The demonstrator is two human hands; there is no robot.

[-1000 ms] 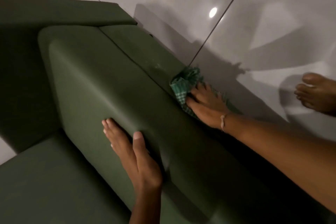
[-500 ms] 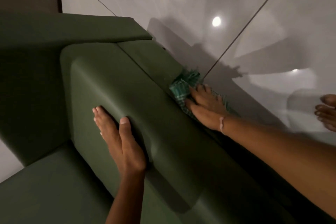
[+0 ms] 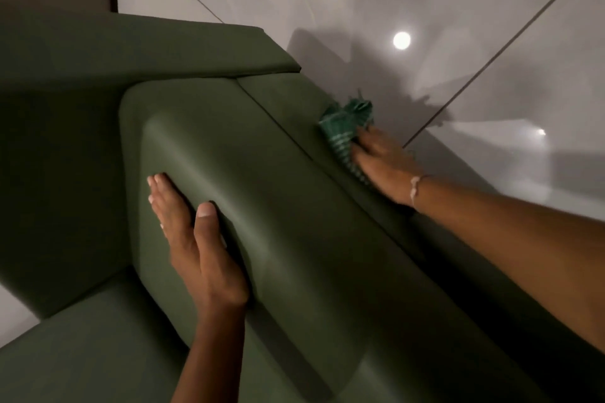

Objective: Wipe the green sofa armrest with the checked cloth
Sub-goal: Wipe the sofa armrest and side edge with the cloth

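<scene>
Head view: right hand [image 3: 381,167] pressed palm-down on the cloth [image 3: 343,131], fingers spread flat over it rather than curled round it, so pinning, not clutching. Cloth bunched and green-checked, poking out ahead of the fingertips, lying on the outer strip of the armrest [image 3: 262,193], at its outer edge beside the floor [image 3: 491,26] and toward the back end, past the seam that runs lengthwise along the top. Thin pale bracelet [image 3: 415,188] round the right wrist, forearm stretching in from the lower right across the armrest's outer edge.

Left hand [image 3: 193,232] open and empty, laid flat against the inner side of the armrest near its rounded top edge, fingers together and pointing toward the backrest [image 3: 98,75], thumb up on the top surface. Well apart from the cloth, with the broad top of the armrest between the two hands.

Seat cushion [image 3: 82,337] below the left forearm at the lower left. Backrest meeting the armrest at its far corner. Glossy pale tiles beyond the outer edge, crossed by dark grout lines, carrying a round bright reflection [image 3: 401,40] and soft shadows.
</scene>
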